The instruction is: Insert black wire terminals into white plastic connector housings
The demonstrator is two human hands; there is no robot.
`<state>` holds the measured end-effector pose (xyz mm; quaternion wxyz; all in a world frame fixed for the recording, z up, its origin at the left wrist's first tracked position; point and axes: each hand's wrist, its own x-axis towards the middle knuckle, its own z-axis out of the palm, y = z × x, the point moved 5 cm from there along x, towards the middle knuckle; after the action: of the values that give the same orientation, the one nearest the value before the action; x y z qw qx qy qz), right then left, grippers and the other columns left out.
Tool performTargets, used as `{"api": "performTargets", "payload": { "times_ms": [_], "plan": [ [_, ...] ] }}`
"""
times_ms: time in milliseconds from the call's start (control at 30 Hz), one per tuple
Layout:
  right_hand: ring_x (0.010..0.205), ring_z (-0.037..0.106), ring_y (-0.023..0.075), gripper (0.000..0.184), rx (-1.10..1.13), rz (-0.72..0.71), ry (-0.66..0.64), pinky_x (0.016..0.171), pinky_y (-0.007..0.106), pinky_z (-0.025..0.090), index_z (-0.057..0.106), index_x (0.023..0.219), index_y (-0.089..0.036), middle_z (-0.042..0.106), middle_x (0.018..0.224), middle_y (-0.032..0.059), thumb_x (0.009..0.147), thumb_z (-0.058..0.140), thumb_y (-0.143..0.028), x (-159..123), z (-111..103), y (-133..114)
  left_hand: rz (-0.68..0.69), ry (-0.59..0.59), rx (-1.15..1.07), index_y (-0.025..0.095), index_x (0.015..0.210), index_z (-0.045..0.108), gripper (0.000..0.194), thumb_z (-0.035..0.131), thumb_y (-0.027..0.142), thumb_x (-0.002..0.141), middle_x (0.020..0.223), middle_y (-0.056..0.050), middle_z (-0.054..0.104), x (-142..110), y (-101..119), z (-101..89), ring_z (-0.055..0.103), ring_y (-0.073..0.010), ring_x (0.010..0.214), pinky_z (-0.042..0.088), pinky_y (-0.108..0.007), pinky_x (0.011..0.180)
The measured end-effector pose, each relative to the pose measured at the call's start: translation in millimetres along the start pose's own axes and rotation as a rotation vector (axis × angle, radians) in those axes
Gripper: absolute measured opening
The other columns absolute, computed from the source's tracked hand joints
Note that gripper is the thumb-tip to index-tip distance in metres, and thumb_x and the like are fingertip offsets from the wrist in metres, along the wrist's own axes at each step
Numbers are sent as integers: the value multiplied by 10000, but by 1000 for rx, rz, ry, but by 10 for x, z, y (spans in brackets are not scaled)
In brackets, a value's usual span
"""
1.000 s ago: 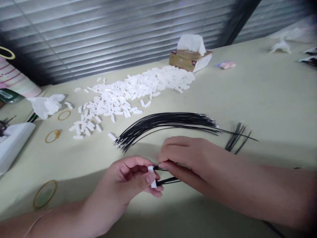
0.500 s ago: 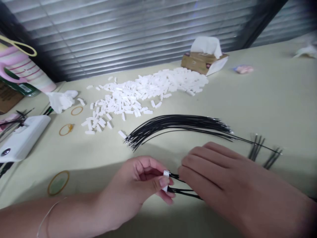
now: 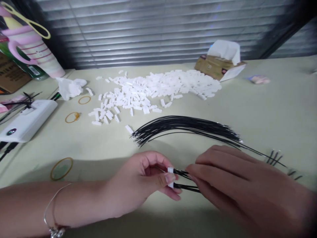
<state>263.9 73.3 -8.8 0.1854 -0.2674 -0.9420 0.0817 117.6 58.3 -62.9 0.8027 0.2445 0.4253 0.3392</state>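
Note:
My left hand pinches a small white connector housing between thumb and fingers. Several black wires run out of its right side in two groups, one above the other. My right hand is closed just right of the housing, its fingertips around the upper wires; the exact grip is partly hidden. Past that hand, wire ends with metal tips stick out. Beyond both hands lies a curved bundle of loose black wires with bare metal terminals.
Farther back spreads a heap of white housings, with a tissue pack at its right end. To the left are a white power bank, rubber bands, a crumpled tissue and a striped tumbler. Blinds stand behind.
My view has shifted, so the tabletop things appear farther right. Both hands keep their holds, and the right fingertips sit slightly farther from the housing.

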Motion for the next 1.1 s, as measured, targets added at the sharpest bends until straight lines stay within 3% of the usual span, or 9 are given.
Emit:
{"api": "performTargets", "payload": {
  "times_ms": [133,233,333,567,967,1100],
  "plan": [
    [740,571,85,253,39,48,11,629,204,429,616,925,-204,631,863,10,981,370,-219,54,-42,25,0,13,6,111,765,586,207,775,181,718,664,44,644,7,-1,-18,686,-97,617,514,-185,644],
    [768,590,80,206,33,64,-1,657,176,447,589,983,-197,633,905,12,966,386,-169,74,-64,37,-10,19,20,109,772,591,244,795,223,703,678,34,648,11,-6,-28,686,-102,624,519,-191,649],
    [669,557,64,216,131,41,-53,616,164,437,598,879,-182,599,792,-8,943,405,-111,92,-17,36,-3,11,68,112,776,593,264,796,267,707,703,22,649,9,1,-30,683,-110,638,528,-213,662],
    [590,511,88,353,79,-48,-42,529,206,401,640,708,-153,589,685,8,913,376,-38,144,16,-12,-10,24,132,144,799,597,208,762,258,745,712,34,642,7,-9,-49,690,-122,666,512,-227,678],
    [625,475,118,308,19,-106,-80,569,250,385,664,673,-174,563,657,5,853,470,-16,130,86,-79,-51,42,200,148,785,611,152,740,222,756,698,10,700,-22,-18,-43,674,-97,610,483,-185,622],
    [646,478,126,323,30,-97,-37,583,262,376,644,644,-177,553,660,14,842,458,-2,89,102,-121,-51,66,177,140,758,616,176,763,231,726,660,19,696,-34,-16,-42,673,-92,591,480,-173,606]
  ]
}}
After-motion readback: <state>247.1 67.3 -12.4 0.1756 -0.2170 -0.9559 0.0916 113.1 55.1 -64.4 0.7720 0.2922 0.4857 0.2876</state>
